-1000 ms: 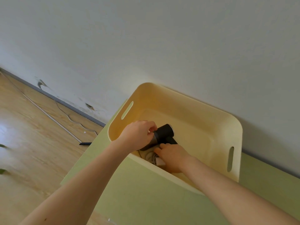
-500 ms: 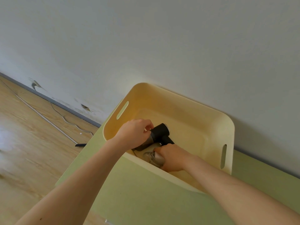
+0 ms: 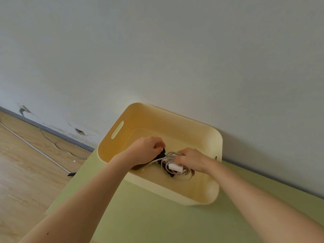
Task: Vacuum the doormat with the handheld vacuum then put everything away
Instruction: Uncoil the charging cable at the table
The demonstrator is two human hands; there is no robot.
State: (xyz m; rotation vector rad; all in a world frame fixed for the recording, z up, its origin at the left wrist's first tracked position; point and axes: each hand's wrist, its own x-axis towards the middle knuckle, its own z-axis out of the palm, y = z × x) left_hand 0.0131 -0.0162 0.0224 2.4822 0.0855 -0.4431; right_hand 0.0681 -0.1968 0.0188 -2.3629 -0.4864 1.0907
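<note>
A pale yellow plastic bin (image 3: 198, 193) with slot handles stands on a green surface against the wall. Both hands reach inside it. My left hand (image 3: 145, 150) curls its fingers round the black body of the handheld vacuum (image 3: 162, 153), most of which is hidden behind the hand and the bin's front wall. My right hand (image 3: 191, 159) grips a coiled white charging cable (image 3: 172, 164) with a white plug block, held just above the bin's near wall. No doormat is in view.
The green surface (image 3: 140, 216) fills the lower middle and right. Wooden floor (image 3: 26, 163) lies to the left, with a thin white cord (image 3: 57, 148) along the grey skirting and a small black piece (image 3: 71, 174) at the green surface's edge. A white wall rises behind.
The right hand has lifted the coiled white cable with its plug up into sight and shifted right. The vacuum sits lower and more hidden under the left hand. The camera has shifted slightly.
</note>
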